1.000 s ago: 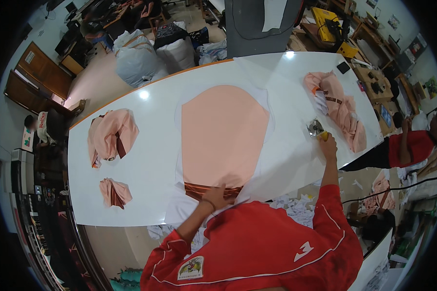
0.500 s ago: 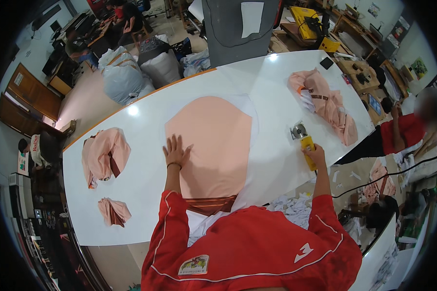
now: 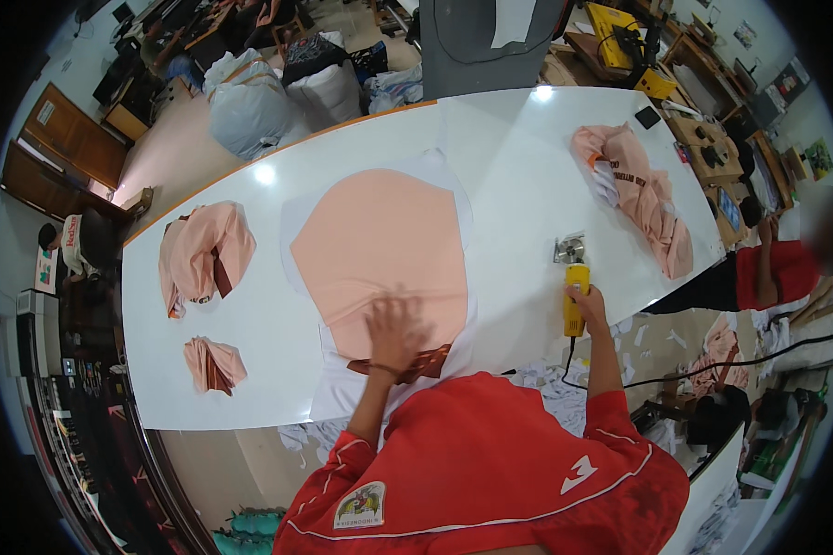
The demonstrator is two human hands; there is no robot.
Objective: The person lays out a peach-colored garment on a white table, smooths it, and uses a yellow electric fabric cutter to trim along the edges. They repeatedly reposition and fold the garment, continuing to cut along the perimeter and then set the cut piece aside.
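Note:
A peach fabric panel (image 3: 389, 240) with brown stripes at its near end lies over white fabric (image 3: 344, 388) on the white table (image 3: 509, 148). On the panel's lower part rests my left hand (image 3: 396, 331), fingers spread and slightly smeared by motion. The cloth wrinkles next to it. To the right, my right hand (image 3: 590, 307) is closed round a yellow electric rotary cutter (image 3: 576, 301). The cutter's metal blade head (image 3: 570, 248) points away from me, beside the panel and apart from it. Its black cord hangs toward the table's near edge.
Peach fabric heaps (image 3: 208, 254) and a smaller bunch (image 3: 215, 363) lie at the left; a long crumpled peach piece (image 3: 634, 190) lies at the right. A phone (image 3: 647, 117) is near the far right edge. A person in red (image 3: 776, 268) stands beyond the right side.
My left hand has slid nearer and to the right over the panel, which has turned and wrinkled. The cutter, still in my right hand, now points more straight ahead.

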